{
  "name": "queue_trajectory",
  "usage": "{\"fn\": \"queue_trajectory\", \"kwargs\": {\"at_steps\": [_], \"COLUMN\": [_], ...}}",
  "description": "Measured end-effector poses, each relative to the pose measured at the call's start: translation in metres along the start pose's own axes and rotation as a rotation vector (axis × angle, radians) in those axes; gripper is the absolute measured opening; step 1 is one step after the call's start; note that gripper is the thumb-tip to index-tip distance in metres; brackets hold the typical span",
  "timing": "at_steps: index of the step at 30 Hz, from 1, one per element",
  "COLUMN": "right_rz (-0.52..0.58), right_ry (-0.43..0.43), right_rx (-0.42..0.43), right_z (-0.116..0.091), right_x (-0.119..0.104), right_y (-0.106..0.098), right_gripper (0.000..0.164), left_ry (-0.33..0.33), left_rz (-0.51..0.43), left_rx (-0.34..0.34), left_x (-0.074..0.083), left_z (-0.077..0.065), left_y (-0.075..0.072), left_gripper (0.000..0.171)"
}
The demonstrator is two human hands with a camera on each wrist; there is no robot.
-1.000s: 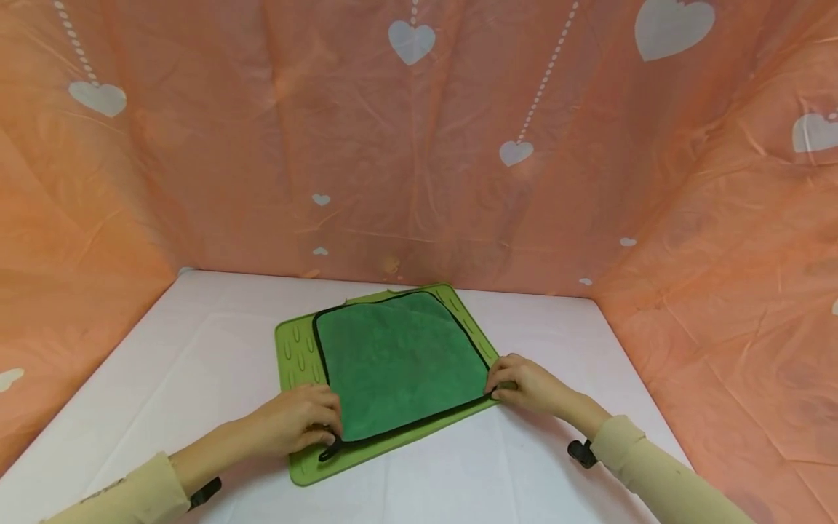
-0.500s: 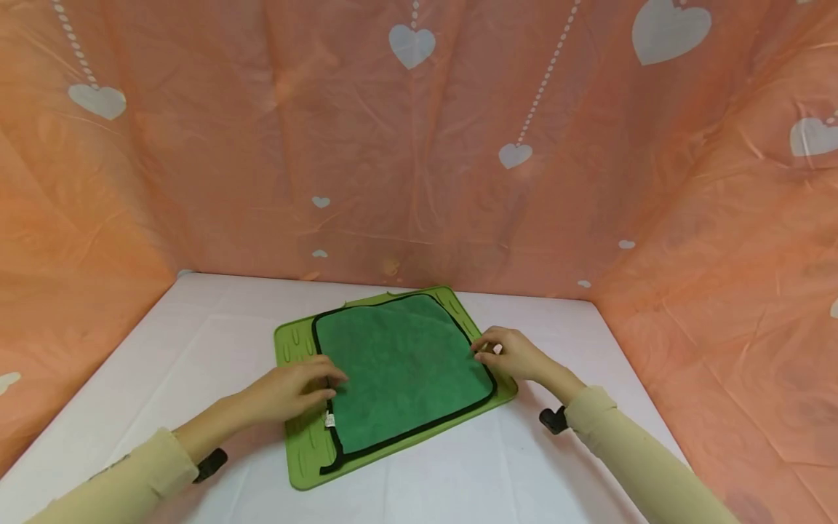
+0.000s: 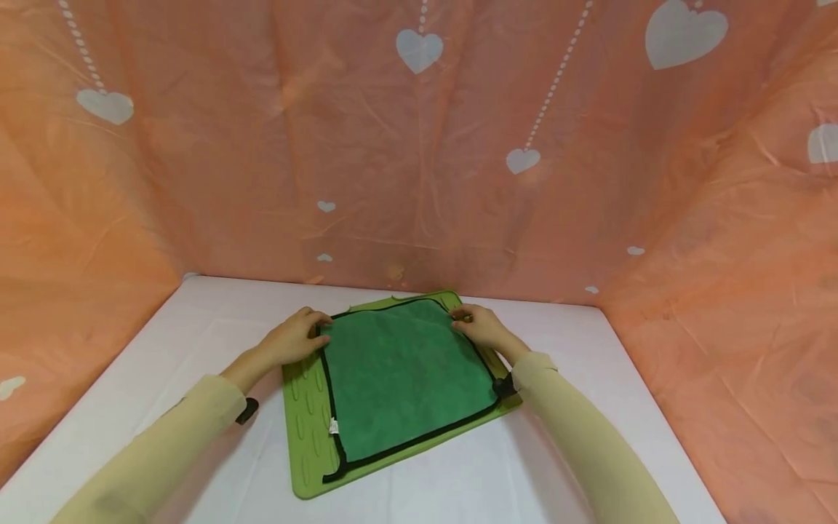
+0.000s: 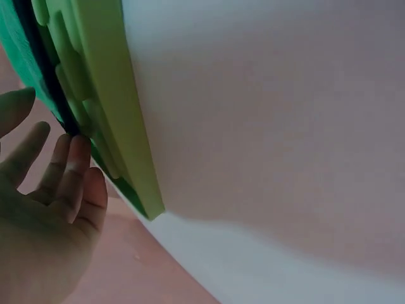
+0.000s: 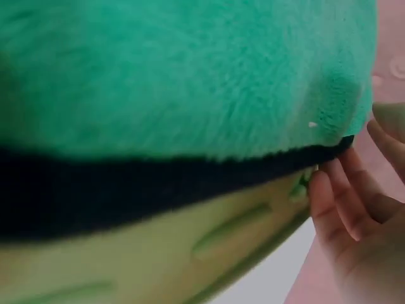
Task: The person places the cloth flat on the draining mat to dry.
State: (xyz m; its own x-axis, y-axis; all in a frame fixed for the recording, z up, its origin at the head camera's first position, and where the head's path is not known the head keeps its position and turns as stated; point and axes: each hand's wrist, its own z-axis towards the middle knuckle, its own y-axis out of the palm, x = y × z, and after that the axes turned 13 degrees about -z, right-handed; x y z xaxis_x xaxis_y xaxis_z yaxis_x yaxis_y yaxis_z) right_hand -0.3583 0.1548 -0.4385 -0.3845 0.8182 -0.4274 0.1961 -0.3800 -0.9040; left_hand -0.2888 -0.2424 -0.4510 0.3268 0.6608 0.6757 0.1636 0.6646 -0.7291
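A green plush cloth (image 3: 406, 378) with black edging lies spread over a light green textured mat (image 3: 300, 437). My left hand (image 3: 293, 339) is at the cloth's far left corner, thumb and fingers apart. In the left wrist view its fingertips (image 4: 78, 149) meet the dark edging beside the mat's rim (image 4: 120, 114). At the far right corner is my right hand (image 3: 483, 325). The right wrist view shows its fingertips right at the black edging (image 5: 190, 183), the thumb held away. A small white tag (image 3: 334, 426) sits on the cloth's left edge, and a black loop (image 3: 334, 477) sticks out at the near left corner.
The mat rests on a white-covered table (image 3: 216, 327). Orange curtains (image 3: 366, 145) with white hearts enclose the back and both sides, and the mat's far corner lies close to the back one. Black straps (image 3: 247, 411) show at both wrists.
Both hands have let go of the cloth's near corners and slid away from me along its sides to the far corners. The near edge lies flatter, and the tag has come into view.
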Motion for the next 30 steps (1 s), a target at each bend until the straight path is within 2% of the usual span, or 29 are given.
{"fn": "queue_trajectory", "kwargs": {"at_steps": [8,13,20,25,30], "right_rz": [0.009,0.083,0.259,0.284,0.3], "right_ry": [0.008,0.038,0.072,0.09,0.155], "right_rx": [0.018,0.015,-0.016,-0.039,-0.062], "right_z": [0.016,0.02,0.019,0.022,0.025], "right_x": [-0.002,-0.002,-0.002,-0.003,-0.008], "right_y": [0.009,0.013,0.013,0.011,0.009], "right_gripper": [0.029,0.033,0.04,0.048,0.056], "left_ry": [-0.082,-0.072,-0.032,-0.017,-0.023], "left_rz": [-0.037,-0.086,-0.12,-0.124,-0.128], "left_rx": [0.014,0.045,0.081,0.112,0.107], "left_x": [-0.007,-0.009,-0.009,-0.007,-0.006], "left_z": [0.005,0.007,0.007,0.004,0.002], "left_y": [0.007,0.009,0.009,0.008,0.007], "left_gripper": [0.038,0.033,0.031,0.031,0.032]}}
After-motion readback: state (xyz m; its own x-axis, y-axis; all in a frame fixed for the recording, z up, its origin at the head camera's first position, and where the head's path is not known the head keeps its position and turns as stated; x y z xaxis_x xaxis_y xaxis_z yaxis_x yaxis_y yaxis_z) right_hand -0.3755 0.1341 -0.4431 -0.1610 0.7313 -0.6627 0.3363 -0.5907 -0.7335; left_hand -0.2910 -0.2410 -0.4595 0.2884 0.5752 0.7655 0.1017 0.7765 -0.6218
